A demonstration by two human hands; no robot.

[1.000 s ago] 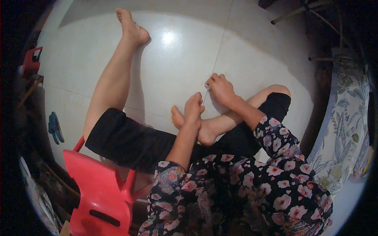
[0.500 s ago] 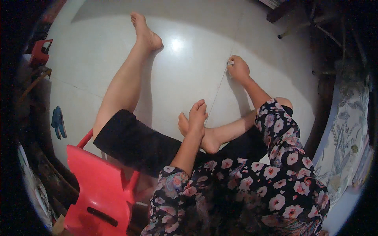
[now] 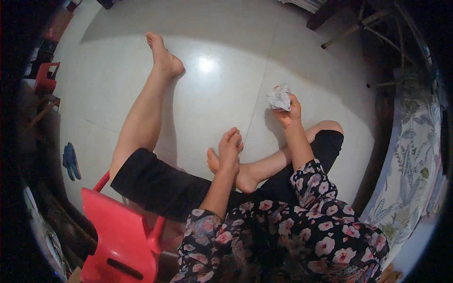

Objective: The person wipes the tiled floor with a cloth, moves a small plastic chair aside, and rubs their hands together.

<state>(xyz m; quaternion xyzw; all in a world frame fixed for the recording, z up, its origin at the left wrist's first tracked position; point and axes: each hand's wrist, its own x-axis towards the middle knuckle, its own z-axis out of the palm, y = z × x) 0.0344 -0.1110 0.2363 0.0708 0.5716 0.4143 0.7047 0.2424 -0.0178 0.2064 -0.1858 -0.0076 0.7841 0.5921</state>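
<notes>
My right hand (image 3: pixel 291 112), palm side turned up, grips a crumpled whitish cloth (image 3: pixel 279 98), which bunches out past the fingers. Whether it is fabric or paper is hard to make out. Below it lies the pale tiled floor (image 3: pixel 226 99). My left hand (image 3: pixel 229 150) rests over my folded right foot (image 3: pixel 213 160), its fingers stretched forward and holding nothing visible. The right leg is bent in on the floor, while my left leg (image 3: pixel 144 113) reaches out ahead with the foot bare.
A red plastic chair (image 3: pixel 113 226) stands at the near left. Blue slippers (image 3: pixel 71 161) lie on the floor farther left, below another red seat (image 3: pixel 46 78). Thin furniture legs (image 3: pixel 347 35) stand at the far right, and leaf-patterned fabric (image 3: pixel 401 179) hangs along the right side.
My right hand has come up off the floor and nearer to me, turning over so that the cloth shows. My left hand stays by the foot. The whole view has shifted slightly.
</notes>
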